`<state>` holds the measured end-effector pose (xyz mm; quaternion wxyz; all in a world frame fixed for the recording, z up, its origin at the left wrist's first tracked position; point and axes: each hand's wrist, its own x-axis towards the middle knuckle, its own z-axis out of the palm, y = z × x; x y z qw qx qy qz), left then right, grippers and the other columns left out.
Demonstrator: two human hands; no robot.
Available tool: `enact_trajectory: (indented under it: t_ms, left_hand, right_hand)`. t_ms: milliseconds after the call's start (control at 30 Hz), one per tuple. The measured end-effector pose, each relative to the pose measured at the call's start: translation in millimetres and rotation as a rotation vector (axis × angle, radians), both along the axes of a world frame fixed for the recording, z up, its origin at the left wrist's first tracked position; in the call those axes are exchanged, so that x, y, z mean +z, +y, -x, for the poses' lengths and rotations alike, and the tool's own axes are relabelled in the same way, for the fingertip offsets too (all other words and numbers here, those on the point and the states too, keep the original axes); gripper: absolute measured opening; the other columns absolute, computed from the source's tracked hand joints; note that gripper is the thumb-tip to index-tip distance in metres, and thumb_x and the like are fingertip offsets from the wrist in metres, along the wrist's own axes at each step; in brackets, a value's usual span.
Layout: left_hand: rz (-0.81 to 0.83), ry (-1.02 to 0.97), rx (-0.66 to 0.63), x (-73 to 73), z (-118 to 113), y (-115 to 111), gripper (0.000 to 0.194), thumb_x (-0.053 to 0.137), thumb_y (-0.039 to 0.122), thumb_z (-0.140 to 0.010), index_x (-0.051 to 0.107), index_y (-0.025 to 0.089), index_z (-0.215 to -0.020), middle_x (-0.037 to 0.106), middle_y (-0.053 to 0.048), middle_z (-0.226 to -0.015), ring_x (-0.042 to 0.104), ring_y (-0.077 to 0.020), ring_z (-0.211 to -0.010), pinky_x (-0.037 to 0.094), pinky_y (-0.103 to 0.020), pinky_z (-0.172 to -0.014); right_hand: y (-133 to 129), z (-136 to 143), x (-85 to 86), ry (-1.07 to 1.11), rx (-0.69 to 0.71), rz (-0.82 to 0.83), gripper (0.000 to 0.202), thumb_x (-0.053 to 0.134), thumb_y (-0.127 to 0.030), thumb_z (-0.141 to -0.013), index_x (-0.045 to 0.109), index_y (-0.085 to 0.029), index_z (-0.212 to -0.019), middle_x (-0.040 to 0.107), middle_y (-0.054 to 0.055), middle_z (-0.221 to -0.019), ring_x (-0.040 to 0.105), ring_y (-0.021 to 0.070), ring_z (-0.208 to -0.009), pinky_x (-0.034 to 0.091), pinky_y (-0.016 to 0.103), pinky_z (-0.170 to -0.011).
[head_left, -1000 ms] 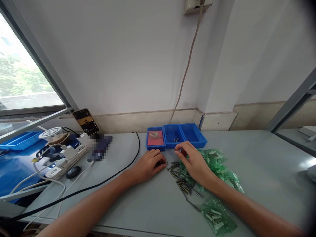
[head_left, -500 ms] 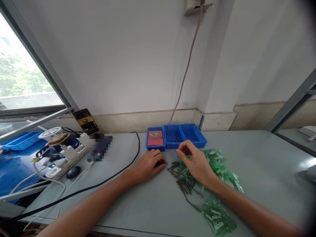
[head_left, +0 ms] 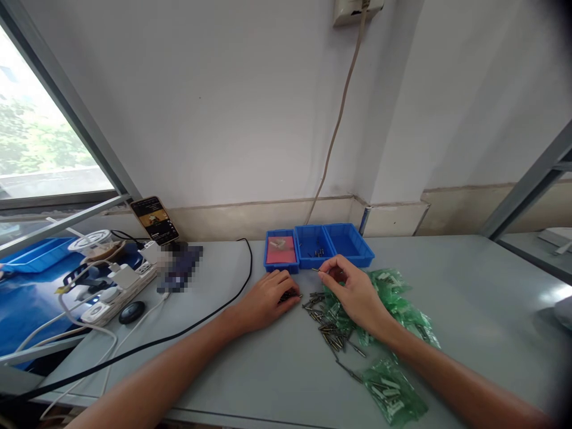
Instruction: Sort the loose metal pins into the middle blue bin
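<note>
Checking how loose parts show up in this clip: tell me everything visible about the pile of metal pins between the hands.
The pile of metal pins lies loose on the grey table, beside and below the right hand. The pieces are slim, rod-like and metallic-looking, dark grey to brassy, lying at mixed angles, many overlapping. Its right side meets green plastic bags; a thin trail runs towards the nearer green bag. They are too small and tangled to count.

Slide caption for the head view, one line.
Right hand pinches a thin metal part near blue trays; left hand curls over more parts.
</note>
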<state>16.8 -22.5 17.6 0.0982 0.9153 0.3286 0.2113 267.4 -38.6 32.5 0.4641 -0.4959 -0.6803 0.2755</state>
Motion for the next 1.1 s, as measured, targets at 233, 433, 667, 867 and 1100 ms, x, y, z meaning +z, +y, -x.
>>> enact_trajectory:
  t_ms: [233, 433, 667, 867, 1100]
  left_hand:
    - [0.004, 0.0, 0.001, -0.1, 0.4, -0.1, 0.011, 0.059, 0.032, -0.107, 0.064, 0.022, -0.109, 0.065, -0.005, -0.109, 0.06, -0.0217, -0.102, 0.049, -0.035, -0.092]
    - [0.014, -0.001, -0.005, 0.9, -0.1, 0.0, 0.01, 0.058, 0.031, -0.107, 0.063, 0.022, -0.109, 0.064, -0.005, -0.108, 0.059, -0.0215, -0.101, 0.048, -0.034, -0.091]
    - [0.016, 0.006, -0.007, 2.9, -0.2, -1.0, 0.01, 0.058, 0.031, -0.108, 0.063, 0.022, -0.109, 0.064, -0.005, -0.109, 0.059, -0.0214, -0.101, 0.048, -0.035, -0.091]
    - [0.01, 0.007, -0.01, 3.5, -0.7, -0.7, 0.011, 0.058, 0.031, -0.108, 0.063, 0.022, -0.109, 0.064, -0.005, -0.109, 0.059, -0.0216, -0.101, 0.048, -0.034, -0.091]
    - [0.007, 0.012, 0.0, 1.7, 0.4, -0.4, 0.012, 0.058, 0.032, -0.108, 0.063, 0.022, -0.109, 0.065, -0.005, -0.108, 0.059, -0.021, -0.101, 0.048, -0.034, -0.091]
  right_hand:
    - [-2.4, 1.0, 7.9, -0.012, -0.031, 0.001, 0.017, 0.058, -0.04, -0.1, 0.062, -0.025, -0.093, 0.066, 0.0, -0.083, 0.059, 0.0205, -0.074, 0.047, 0.034, -0.071]
    - [-1.9, 0.1, 7.9, 0.001, -0.006, 0.02, 0.018, 0.056, -0.04, -0.102, 0.061, -0.025, -0.093, 0.058, -0.002, -0.078, 0.053, 0.0195, -0.072, 0.042, 0.032, -0.068]
    - [-0.3, -2.1, 4.6, 0.069, 0.034, 0.083, 0.027, 0.053, -0.048, -0.103, 0.06, -0.025, -0.091, 0.058, -0.001, -0.079, 0.052, 0.0199, -0.072, 0.041, 0.031, -0.067]
    - [1.0, -1.6, 5.4, 0.117, 0.046, 0.145, 0.043, 0.05, -0.055, -0.105, 0.059, -0.023, -0.078, 0.055, -0.001, -0.071, 0.051, 0.0187, -0.068, 0.039, 0.031, -0.065]
    - [1.3, -0.9, 5.1, 0.207, 0.057, 0.203, 0.055, 0.048, -0.063, -0.104, 0.049, -0.022, -0.067, 0.048, -0.002, -0.065, 0.043, 0.0164, -0.064, 0.035, 0.03, -0.062]
